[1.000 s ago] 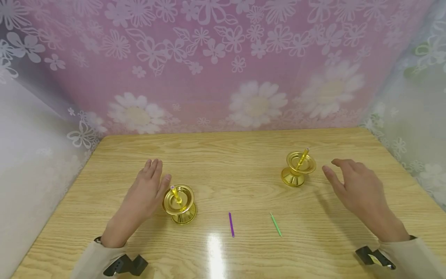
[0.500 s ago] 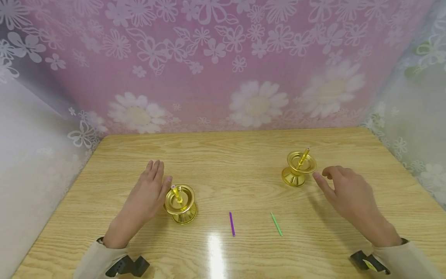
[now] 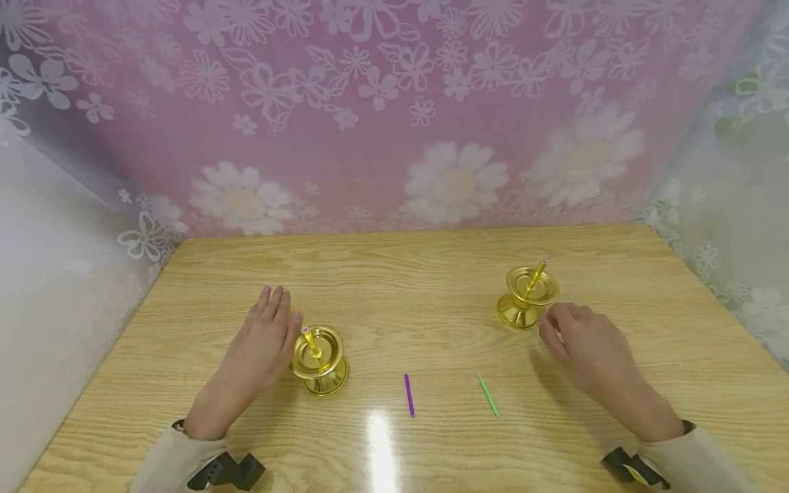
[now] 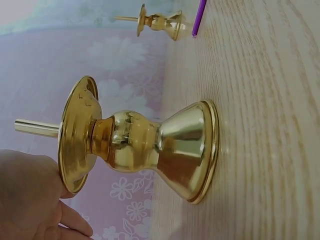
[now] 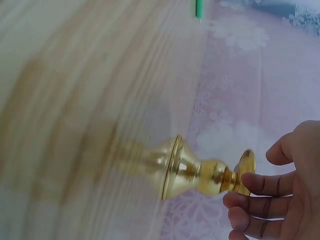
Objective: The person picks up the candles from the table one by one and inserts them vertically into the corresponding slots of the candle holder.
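Two shiny gold candle holders stand upright on the table. The left candle holder (image 3: 324, 378) has a dish and a thin tube rising from it. Beside that dish is my left hand (image 3: 259, 346), fingers straight and thumb at the rim; the left wrist view shows the holder (image 4: 131, 142) large, its dish overlapping the hand. My right hand (image 3: 588, 349) is just to the near right of the far candle holder (image 3: 518, 311), fingers loosely bent and holding nothing. In the right wrist view its fingertips (image 5: 252, 184) overlap the edge of the holder's dish.
A thin purple candle (image 3: 409, 396) and a thin green candle (image 3: 488, 396) lie apart on the wooden table (image 3: 394, 287), between the two holders and nearer the front. A pink floral curtain (image 3: 382, 137) hangs behind the table's back edge.
My right hand has moved left and nearer the front, past the right side of the far candle holder, its fingers bending a little more. The left hand has hardly moved.
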Action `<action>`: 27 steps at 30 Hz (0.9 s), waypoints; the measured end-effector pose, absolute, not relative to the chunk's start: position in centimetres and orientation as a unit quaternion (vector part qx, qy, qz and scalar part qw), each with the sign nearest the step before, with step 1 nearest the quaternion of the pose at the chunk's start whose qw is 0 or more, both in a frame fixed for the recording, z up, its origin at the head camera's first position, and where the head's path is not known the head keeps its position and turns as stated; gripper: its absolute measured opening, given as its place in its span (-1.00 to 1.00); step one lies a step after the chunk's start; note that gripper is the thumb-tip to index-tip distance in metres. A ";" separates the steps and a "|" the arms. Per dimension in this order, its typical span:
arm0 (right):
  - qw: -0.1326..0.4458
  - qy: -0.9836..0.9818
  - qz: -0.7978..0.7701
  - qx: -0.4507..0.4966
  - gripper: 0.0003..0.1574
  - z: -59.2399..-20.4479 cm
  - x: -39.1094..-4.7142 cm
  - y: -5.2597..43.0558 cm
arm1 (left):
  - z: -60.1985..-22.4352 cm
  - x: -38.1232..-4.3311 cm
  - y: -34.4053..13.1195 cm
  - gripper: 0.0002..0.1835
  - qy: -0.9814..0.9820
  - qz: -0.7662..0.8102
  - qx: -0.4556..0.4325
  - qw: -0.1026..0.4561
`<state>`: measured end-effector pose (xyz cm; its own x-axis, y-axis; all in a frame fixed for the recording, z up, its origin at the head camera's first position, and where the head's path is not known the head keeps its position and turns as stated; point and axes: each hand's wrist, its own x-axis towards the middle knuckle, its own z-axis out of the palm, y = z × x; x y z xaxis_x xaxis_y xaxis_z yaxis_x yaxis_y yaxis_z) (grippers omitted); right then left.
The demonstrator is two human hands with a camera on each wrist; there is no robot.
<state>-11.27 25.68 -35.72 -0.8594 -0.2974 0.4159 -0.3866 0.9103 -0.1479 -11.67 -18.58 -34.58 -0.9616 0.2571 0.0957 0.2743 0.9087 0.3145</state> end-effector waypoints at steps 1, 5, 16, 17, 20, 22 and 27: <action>0.196 -0.956 0.112 0.185 -0.82 -35.8 -11.3 25.5 | -34.5 -11.6 -18.6 -0.38 -0.977 -0.164 -0.137 0.028; 0.194 -0.954 0.106 0.201 -0.76 -36.0 -11.3 24.3 | -34.5 -11.5 -18.6 -0.38 -0.977 -0.164 -0.135 0.024; 0.195 -0.946 0.102 0.240 -0.75 -36.3 -11.4 20.7 | -34.4 -11.5 -18.5 -0.36 -0.977 -0.163 -0.138 0.019; 0.194 -0.945 0.099 0.243 -0.74 -36.3 -11.4 20.5 | -34.4 -11.5 -18.5 -0.36 -0.977 -0.161 -0.137 0.019; 0.192 -0.944 0.091 0.253 -0.73 -36.2 -11.4 20.1 | -34.5 -11.6 -18.4 -0.37 -0.977 -0.162 -0.138 0.021; 0.188 -0.944 0.084 0.257 -0.72 -36.0 -11.4 19.9 | -34.5 -11.6 -18.3 -0.38 -0.977 -0.164 -0.137 0.020; 0.172 -0.947 0.076 0.261 -0.69 -35.9 -11.3 19.2 | -34.4 -11.5 -18.2 -0.39 -0.977 -0.162 -0.139 0.025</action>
<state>-11.26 19.23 -35.88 -0.8039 -0.4688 0.3659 -0.5213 0.8517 -0.0541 -11.51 -18.23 -34.44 -0.9603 0.2629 0.0931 0.2789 0.9088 0.3103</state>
